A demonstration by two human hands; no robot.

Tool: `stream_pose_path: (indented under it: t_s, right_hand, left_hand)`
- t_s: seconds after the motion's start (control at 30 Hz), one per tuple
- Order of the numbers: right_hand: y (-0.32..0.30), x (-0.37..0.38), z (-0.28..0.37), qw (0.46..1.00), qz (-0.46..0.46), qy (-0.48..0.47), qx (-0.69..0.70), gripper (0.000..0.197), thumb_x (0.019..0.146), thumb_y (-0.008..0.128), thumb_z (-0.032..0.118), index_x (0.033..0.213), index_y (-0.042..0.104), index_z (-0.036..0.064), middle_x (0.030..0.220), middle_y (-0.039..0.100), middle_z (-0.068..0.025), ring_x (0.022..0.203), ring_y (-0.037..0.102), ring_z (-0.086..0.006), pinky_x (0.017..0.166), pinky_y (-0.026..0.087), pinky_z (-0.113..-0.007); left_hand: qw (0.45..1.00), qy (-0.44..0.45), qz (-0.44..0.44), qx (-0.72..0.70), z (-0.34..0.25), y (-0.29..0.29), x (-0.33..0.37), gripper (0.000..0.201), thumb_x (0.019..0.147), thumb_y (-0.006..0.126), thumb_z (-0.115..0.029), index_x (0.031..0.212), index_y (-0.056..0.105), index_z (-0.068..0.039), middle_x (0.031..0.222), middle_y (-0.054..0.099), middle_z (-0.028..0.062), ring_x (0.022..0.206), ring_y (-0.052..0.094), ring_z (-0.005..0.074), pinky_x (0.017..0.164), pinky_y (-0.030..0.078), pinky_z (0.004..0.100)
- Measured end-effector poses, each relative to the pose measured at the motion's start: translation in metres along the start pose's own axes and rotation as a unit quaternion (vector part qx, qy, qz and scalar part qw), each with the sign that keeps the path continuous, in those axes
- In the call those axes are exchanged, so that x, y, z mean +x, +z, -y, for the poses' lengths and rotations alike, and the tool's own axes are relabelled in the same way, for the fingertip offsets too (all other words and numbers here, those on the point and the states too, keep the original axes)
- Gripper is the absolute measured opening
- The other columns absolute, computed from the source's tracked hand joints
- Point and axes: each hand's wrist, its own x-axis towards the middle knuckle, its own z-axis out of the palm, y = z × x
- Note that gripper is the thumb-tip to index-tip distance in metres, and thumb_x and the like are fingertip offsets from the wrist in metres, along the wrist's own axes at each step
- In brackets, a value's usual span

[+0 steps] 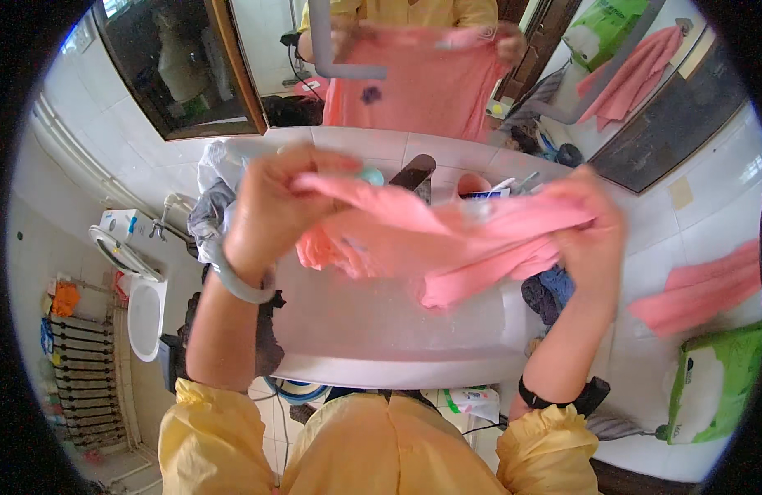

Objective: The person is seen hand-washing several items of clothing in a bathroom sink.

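A wet-looking pink garment (389, 239) is stretched in loose folds above the white sink basin (397, 371). My left hand (282, 198) grips its left end, with the fingers closed on the cloth. At the other end, my right hand (591, 219) is closed round a bunched edge. Both hands are slightly blurred. The mirror reflects the garment hanging spread between the hands, with a small dark patch on it. Below the cloth, the basin looks whitish and cloudy inside.
Behind the garment, a dark faucet (415, 175) and a pink cup (473, 185) stand at the back ledge. Grey and white cloth (212, 214) and black cloth (269, 334) lie left of the basin; dark blue cloth (554, 289) lies right. A green package (719, 384) is at far right.
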Motion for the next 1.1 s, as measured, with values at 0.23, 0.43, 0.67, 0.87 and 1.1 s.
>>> stream_pose_path:
  t_s: [0.23, 0.43, 0.67, 0.87, 1.1]
  right_hand:
    - [0.106, -0.12, -0.124, 0.902, 0.104, 0.388, 0.161, 0.035, 0.073, 0.06, -0.005, 0.105, 0.067, 0.0069, 0.085, 0.054, -0.0067, 0.086, 0.058, -0.0214, 0.078, 0.046, -0.032]
    - [0.194, -0.235, -0.195, 0.92, 0.256, 0.238, -0.179, 0.027, 0.082, 0.06, 0.01, 0.105, 0.068, 0.022, 0.141, 0.039, -0.0097, 0.128, 0.036, -0.0325, 0.105, 0.025, -0.056]
    - [0.229, -0.308, -0.244, 0.905, 0.3, 0.227, -0.197, 0.025, 0.082, 0.061, 0.021, 0.105, 0.068, 0.0227, 0.146, 0.032, -0.0113, 0.133, 0.028, -0.0388, 0.107, 0.022, -0.054]
    - [0.175, -0.317, -0.31, 0.756, 0.444, 0.48, 0.029, 0.022, 0.081, 0.061, 0.01, 0.101, 0.069, 0.0093, 0.095, 0.068, -0.0092, 0.086, 0.063, -0.0214, 0.078, 0.048, -0.038]
    - [0.137, -0.245, -0.25, 0.836, 0.196, 0.511, 0.049, 0.02, 0.084, 0.061, 0.006, 0.103, 0.063, 0.0013, 0.091, 0.063, -0.0047, 0.084, 0.056, -0.0099, 0.068, 0.046, -0.023]
  left_hand:
    - [0.934, -0.152, 0.156, 0.283, 0.18, 0.078, -0.099, 0.035, 0.088, 0.055, -0.02, 0.123, 0.057, -0.019, 0.119, 0.056, 0.0175, 0.104, 0.058, 0.0276, 0.08, 0.05, 0.042]
    - [0.778, -0.191, 0.413, 0.433, 0.21, 0.18, -0.154, 0.055, 0.092, 0.047, -0.033, 0.141, 0.024, -0.044, 0.152, 0.014, 0.0122, 0.136, 0.006, 0.0488, 0.101, 0.021, 0.067]
    - [0.791, -0.233, 0.43, 0.368, 0.275, 0.212, -0.198, 0.056, 0.09, 0.043, -0.046, 0.142, 0.028, -0.035, 0.151, 0.015, 0.0152, 0.139, 0.001, 0.0397, 0.108, 0.006, 0.0613]
    - [0.79, -0.364, 0.332, 0.364, 0.279, 0.206, -0.144, 0.068, 0.084, 0.057, -0.042, 0.138, 0.035, -0.008, 0.14, 0.037, 0.013, 0.131, 0.03, 0.0271, 0.108, 0.024, 0.0426]
    - [0.961, -0.277, -0.008, 0.023, 0.313, 0.151, -0.211, 0.033, 0.08, 0.066, -0.02, 0.109, 0.063, -0.005, 0.101, 0.065, 0.0119, 0.089, 0.06, 0.0221, 0.078, 0.047, 0.0366]
